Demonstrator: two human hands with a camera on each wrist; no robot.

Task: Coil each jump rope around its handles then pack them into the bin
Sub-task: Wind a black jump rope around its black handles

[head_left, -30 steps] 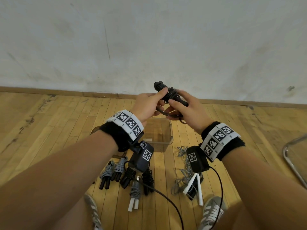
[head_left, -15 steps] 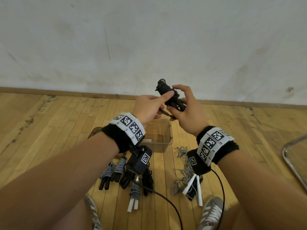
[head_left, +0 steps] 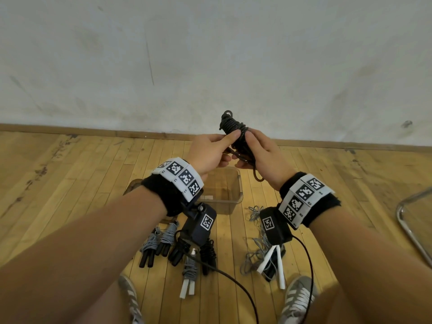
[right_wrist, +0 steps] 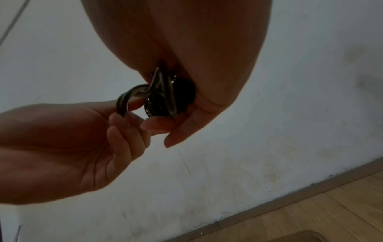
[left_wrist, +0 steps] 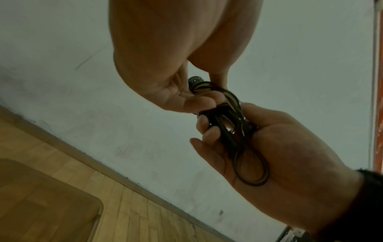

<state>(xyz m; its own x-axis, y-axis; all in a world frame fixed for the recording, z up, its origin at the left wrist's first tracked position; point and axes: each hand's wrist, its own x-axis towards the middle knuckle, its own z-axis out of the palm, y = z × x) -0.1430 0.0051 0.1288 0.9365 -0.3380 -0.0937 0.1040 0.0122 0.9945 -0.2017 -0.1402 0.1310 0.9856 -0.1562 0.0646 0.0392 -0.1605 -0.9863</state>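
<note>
My right hand (head_left: 261, 157) grips the coiled rope (head_left: 235, 132) while left fingers (head_left: 230, 139) pinch its loop; I should tuck it snugly before dropping into the bin (head_left: 236, 195) at 6 o'clock.

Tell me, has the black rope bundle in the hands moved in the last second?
Yes. The rope bundle has tipped more upright and risen a little: its top now stands further above the baseboard against the wall, held by both hands.
</note>
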